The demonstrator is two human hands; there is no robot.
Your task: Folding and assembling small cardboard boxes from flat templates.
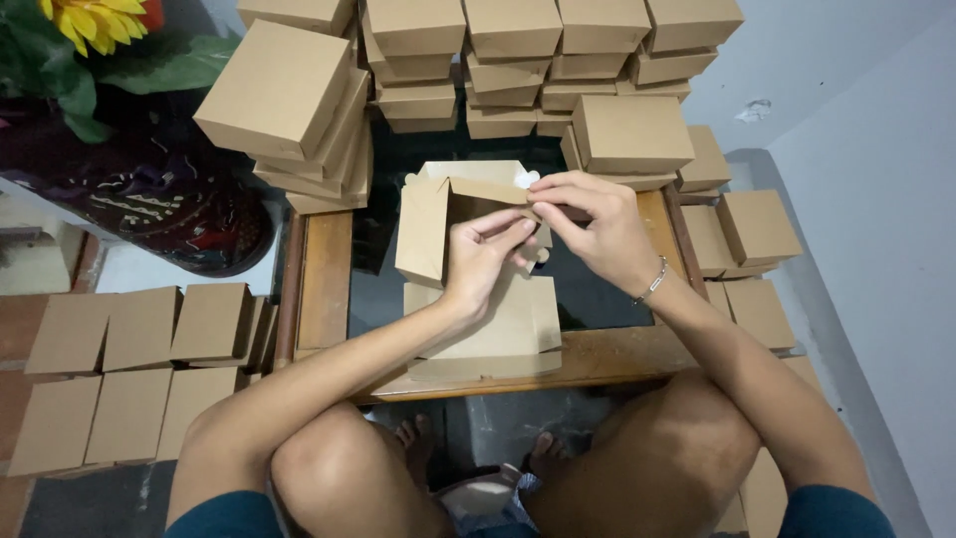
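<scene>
Kraft-brown box (453, 214), half folded, upright over flat blanks (498, 334) on table (327, 274); left hand (478, 261) pinching front wall, right hand (593, 224) pinching a top flap at the corner. Folding step in hand, seemingly midway; next likely calls for tucking flap into slot while left steadies. Finished boxes (518, 60) stacked behind.

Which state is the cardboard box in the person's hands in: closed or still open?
Still open: the box shows raised walls, its lid panel lying flat toward the person.
</scene>
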